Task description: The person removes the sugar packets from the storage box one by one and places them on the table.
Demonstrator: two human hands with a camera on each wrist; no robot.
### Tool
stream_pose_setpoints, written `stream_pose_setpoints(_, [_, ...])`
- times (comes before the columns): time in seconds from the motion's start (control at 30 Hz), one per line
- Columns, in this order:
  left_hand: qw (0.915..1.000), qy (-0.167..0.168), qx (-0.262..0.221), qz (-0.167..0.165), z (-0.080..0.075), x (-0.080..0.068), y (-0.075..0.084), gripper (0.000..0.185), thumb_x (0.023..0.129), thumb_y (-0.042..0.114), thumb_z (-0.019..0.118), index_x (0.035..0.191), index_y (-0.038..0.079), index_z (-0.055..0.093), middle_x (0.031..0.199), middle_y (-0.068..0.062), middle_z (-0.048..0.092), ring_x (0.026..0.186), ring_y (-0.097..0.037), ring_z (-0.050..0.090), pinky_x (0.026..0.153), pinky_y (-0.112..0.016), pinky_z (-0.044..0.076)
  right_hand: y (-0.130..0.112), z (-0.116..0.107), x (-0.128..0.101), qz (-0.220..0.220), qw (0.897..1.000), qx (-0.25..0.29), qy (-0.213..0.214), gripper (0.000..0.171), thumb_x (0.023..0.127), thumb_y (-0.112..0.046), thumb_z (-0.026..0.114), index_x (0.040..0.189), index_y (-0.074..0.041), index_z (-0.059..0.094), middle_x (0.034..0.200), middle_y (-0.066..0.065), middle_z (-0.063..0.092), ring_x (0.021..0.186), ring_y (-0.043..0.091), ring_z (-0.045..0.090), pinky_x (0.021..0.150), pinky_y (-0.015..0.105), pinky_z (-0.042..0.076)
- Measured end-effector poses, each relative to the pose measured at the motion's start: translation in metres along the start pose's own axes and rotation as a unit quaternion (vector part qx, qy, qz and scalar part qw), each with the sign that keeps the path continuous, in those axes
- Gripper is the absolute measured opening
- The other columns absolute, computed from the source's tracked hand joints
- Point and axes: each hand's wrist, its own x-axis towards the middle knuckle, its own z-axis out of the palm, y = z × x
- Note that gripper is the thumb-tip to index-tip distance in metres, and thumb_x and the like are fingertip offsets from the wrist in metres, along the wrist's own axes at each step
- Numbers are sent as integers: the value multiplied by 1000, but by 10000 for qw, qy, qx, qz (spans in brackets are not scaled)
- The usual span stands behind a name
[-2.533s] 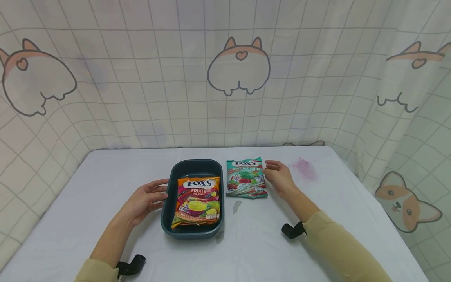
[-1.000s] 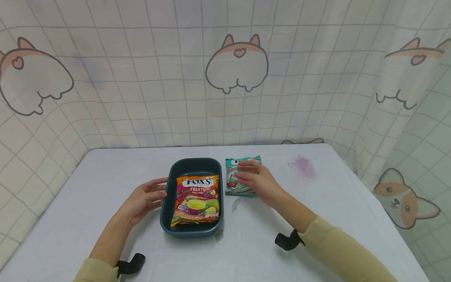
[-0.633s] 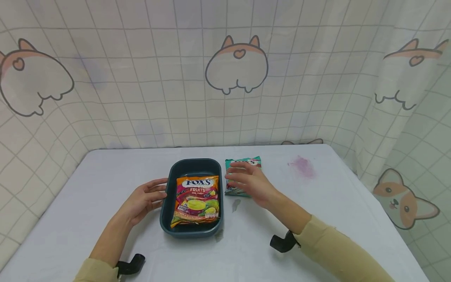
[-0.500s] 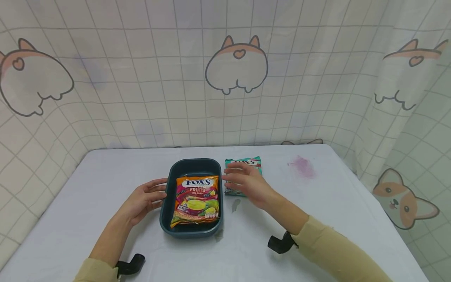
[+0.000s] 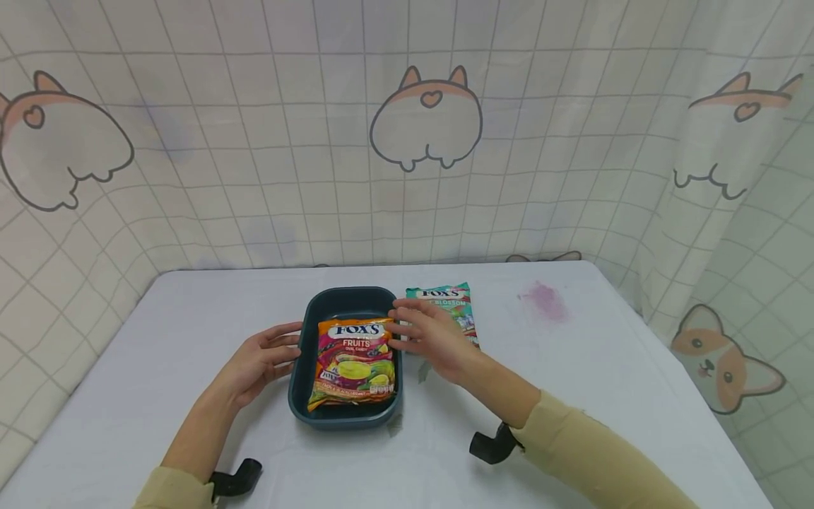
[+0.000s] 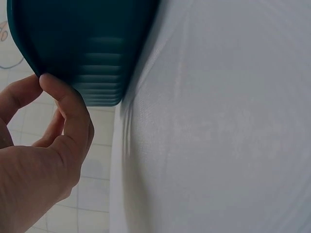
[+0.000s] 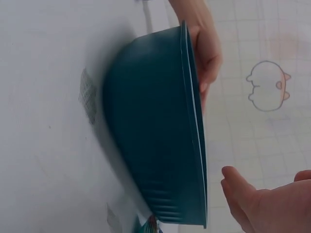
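Observation:
A dark teal plastic container (image 5: pixel 345 422) stands on the table, with an orange and purple Fox's Fruits candy bag (image 5: pixel 353 362) lying inside. At its left rim is my left hand (image 5: pixel 257 364); in the left wrist view, thumb and fingertip (image 6: pixel 51 85) meet at the rim and pinch it. My right hand (image 5: pixel 435 339) hovers over the right rim, its fingertips overlapping the bag's edge in the head view. The right wrist view shows those fingers (image 7: pixel 238 189) loosely extended above the rim, holding nothing. A green Fox's Mint Blossom candy bag (image 5: pixel 461 304) lies behind the right hand, partly covered by it.
The table (image 5: pixel 572 396) wears a white cloth with a pink stain (image 5: pixel 545 302) at the back right and grey marks beside the container. Behind it hangs a gridded curtain (image 5: pixel 286 141) with corgi prints. A black wrist device (image 5: pixel 492 445) sits on the right forearm.
My right hand has moved left from the Mint Blossom bag's right edge, across that bag, to the container's right rim. The left hand and both bags keep their places.

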Motion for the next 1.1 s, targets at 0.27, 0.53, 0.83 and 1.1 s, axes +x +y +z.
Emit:
stream_pose_setpoints(0.27, [10000, 21, -2, -41, 1, -1, 2, 63, 103, 12, 62, 158, 3, 34, 141, -21, 52, 105, -16, 64, 89, -28, 55, 3, 8, -1, 31, 9999, -42, -137, 54, 109, -35, 49, 152, -3, 40, 153, 19, 44, 138, 34, 48, 107, 47, 45])
stream_pose_setpoints(0.53, [10000, 27, 23, -41, 2, -2, 3, 62, 103, 11, 62, 157, 2, 34, 142, -22, 52, 106, -17, 64, 90, -28, 55, 3, 17, -4, 107, 9991, -326, -261, 55, 111, -38, 43, 154, -5, 39, 159, 19, 37, 144, 35, 41, 112, 53, 39])
stream_pose_setpoints(0.83, [9999, 79, 56, -75, 3, -2, 2, 62, 103, 11, 62, 158, 3, 34, 145, -22, 50, 106, -17, 64, 89, -28, 55, 4, 28, -4, 154, 9970, -726, -223, 53, 111, -37, 42, 154, -6, 43, 159, 17, 37, 147, 36, 35, 115, 59, 31])
stream_pose_setpoints(1.1, [10000, 57, 49, -60, 3, -1, 1, 62, 103, 11, 62, 158, 3, 34, 144, -22, 51, 106, -16, 65, 90, -28, 55, 1, 43, -2, 239, 9955, -919, -14, 52, 111, -37, 42, 153, -7, 43, 158, 15, 38, 147, 37, 33, 116, 60, 27])
